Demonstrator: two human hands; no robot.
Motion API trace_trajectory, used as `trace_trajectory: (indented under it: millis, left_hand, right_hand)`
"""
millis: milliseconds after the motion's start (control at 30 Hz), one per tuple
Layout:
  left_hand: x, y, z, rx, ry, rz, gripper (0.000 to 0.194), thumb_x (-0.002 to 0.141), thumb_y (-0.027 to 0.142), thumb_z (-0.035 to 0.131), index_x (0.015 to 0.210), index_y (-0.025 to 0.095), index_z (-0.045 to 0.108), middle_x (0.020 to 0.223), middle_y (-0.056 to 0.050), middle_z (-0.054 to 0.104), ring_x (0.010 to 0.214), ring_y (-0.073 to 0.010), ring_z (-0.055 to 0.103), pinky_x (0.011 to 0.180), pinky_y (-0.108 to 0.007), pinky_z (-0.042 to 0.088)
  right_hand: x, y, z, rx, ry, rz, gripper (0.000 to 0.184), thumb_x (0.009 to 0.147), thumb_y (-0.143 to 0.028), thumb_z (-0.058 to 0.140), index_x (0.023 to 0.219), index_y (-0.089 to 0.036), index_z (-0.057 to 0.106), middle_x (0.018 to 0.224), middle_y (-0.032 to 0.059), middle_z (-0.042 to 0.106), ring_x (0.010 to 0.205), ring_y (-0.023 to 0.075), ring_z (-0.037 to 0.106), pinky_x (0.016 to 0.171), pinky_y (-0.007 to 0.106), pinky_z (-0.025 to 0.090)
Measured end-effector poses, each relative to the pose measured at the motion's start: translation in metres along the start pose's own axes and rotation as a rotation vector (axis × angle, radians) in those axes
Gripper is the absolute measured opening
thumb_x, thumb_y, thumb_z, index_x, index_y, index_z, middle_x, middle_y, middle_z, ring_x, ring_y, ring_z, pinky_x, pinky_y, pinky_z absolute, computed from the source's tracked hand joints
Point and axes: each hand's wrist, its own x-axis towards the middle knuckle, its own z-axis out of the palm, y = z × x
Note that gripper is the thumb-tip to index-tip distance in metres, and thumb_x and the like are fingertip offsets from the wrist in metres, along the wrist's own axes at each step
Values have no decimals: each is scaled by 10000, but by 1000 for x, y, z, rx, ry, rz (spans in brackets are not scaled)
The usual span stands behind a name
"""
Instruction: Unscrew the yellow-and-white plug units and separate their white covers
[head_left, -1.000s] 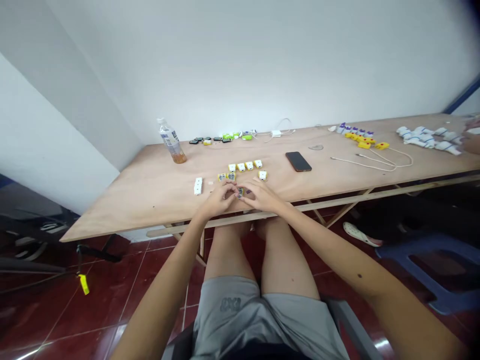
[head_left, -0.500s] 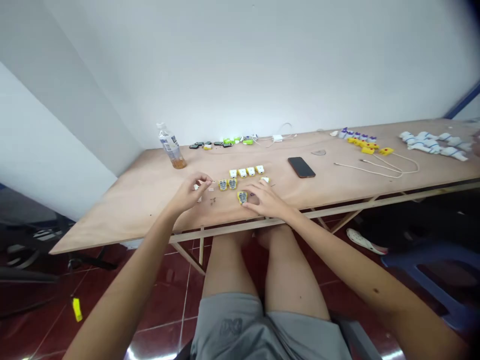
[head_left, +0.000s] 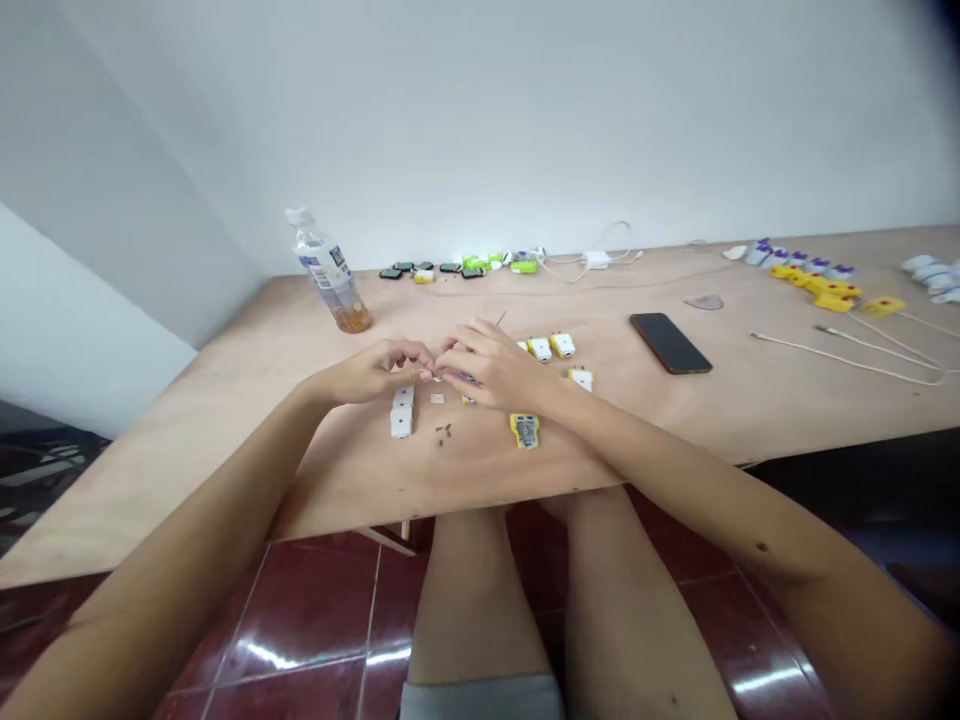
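Note:
My left hand (head_left: 375, 370) pinches a small pale piece (head_left: 437, 378), too small to name. The fingertips of my right hand (head_left: 487, 365) meet it there. A thin dark shaft (head_left: 501, 319) rises behind my right hand and a bit of purple shows under its fingers, like a screwdriver tucked in the palm. White blocks (head_left: 402, 420) stand in a column by my left wrist. Between them and my hands lies a small white flat part (head_left: 437, 398). Nearer me are tiny dark screws (head_left: 444, 434) and an open yellow-and-grey housing (head_left: 526, 431). My right hand partly hides another housing.
Yellow-and-white blocks (head_left: 562, 345) stand right of my hands, beside a phone (head_left: 670, 343). A bottle (head_left: 330, 270) is at the left back. Green and dark small parts (head_left: 474, 265) line the wall. Cables (head_left: 847, 365) and yellow pieces (head_left: 832, 290) lie far right.
My right hand has left the open housing and moved left to meet my left hand. The view has shifted closer to the table and leftward.

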Motion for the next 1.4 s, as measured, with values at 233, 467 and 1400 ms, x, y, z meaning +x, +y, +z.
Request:
trace_trajectory:
  millis: [233,467,1400]
  left_hand:
    - [-11,-8,12,-28,-20,-29,330,1099,504,684,1145,196,795,1134,-73,784,1034,-215,682,926,-299,549]
    - [-14,7,14,-130,-56,-81,259,1068,446,726,1093,203,813,1085,-54,806,1024,-210,726,923,-292,570]
    - [-15,15,24,-100,-258,16,127,982,345,870,1053,254,920,1150,-90,855,1092,-260,737,885,-343,611]
  right_hand:
    - [-13,-20,11,102,-40,4,179,1119,-261,685,1255,-145,692,1225,151,728,1139,291,637,957,445,573]
    - [-17,-27,4,113,-73,2,125,1116,-191,641,1222,-148,690,1160,132,733,1079,290,631,956,465,560]
    - [-22,-40,11,132,-201,-29,270,1156,-247,564,969,-173,745,895,75,731,883,254,570,811,429,512]
